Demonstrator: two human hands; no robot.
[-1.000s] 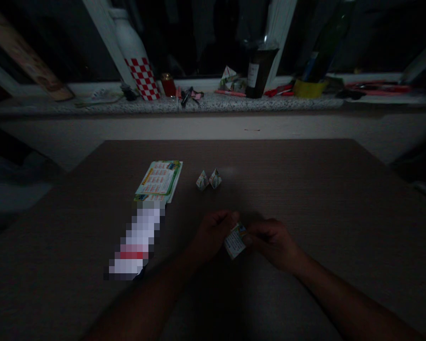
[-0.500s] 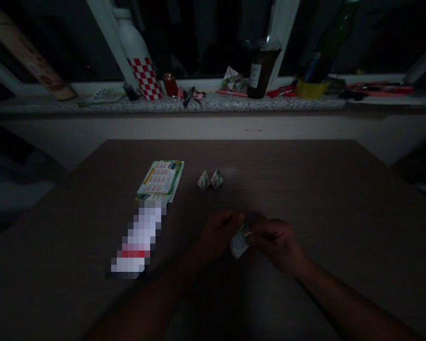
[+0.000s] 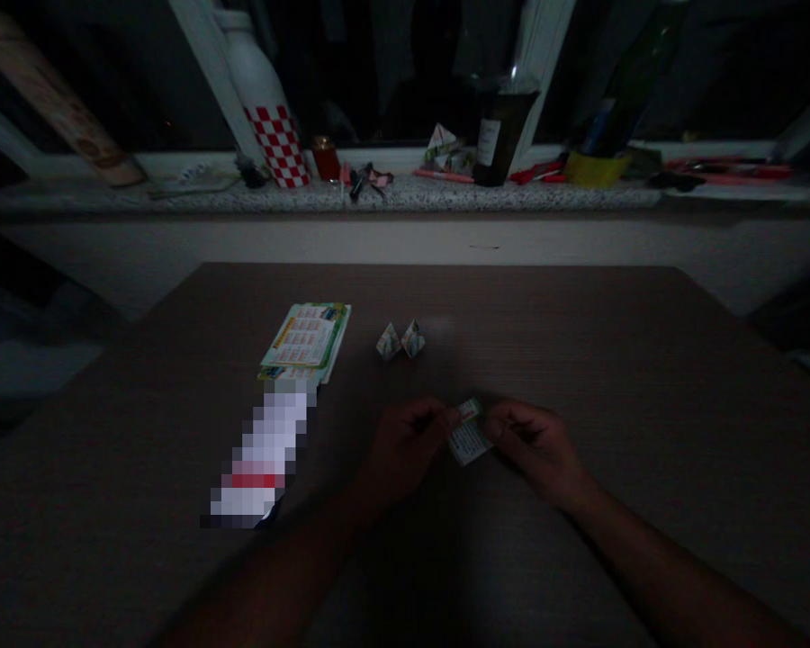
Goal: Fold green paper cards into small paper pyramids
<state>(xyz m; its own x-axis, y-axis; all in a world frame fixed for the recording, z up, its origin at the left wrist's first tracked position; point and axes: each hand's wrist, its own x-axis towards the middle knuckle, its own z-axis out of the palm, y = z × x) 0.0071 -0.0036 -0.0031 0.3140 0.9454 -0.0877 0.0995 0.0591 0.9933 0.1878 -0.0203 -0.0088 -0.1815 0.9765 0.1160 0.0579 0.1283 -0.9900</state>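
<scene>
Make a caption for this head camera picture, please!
Left hand and right hand hold printed paper near two folded shapes.

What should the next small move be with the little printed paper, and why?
Probably run the right hand's thumb along the line below the printed paper's upper band, while the left hand steadies the opposite side. Both hands hold its edges, and the band carries different print from the text below, which suggests a fold that may need pressing flat.

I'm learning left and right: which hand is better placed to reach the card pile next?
Likely the left hand: it's nearer the card pile, which lies to its left. The right hand is farther across. Both hold the small paper.
</scene>
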